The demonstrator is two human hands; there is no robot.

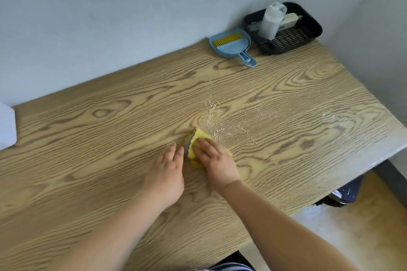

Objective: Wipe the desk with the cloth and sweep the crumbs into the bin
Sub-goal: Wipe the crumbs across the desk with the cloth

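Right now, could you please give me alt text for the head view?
The right hand presses a yellow cloth on a wooden desk beside scattered crumbs; the left hand rests alongside. A blue dustpan sits at the back.

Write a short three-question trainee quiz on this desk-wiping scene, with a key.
1. True or false: the right hand presses on the yellow cloth.
2. Where do the crumbs lie from the cloth: A) nearer the wall, B) nearer the person?
3. What lies inside the blue dustpan?

Key: 1. True. 2. A. 3. A small yellow brush.
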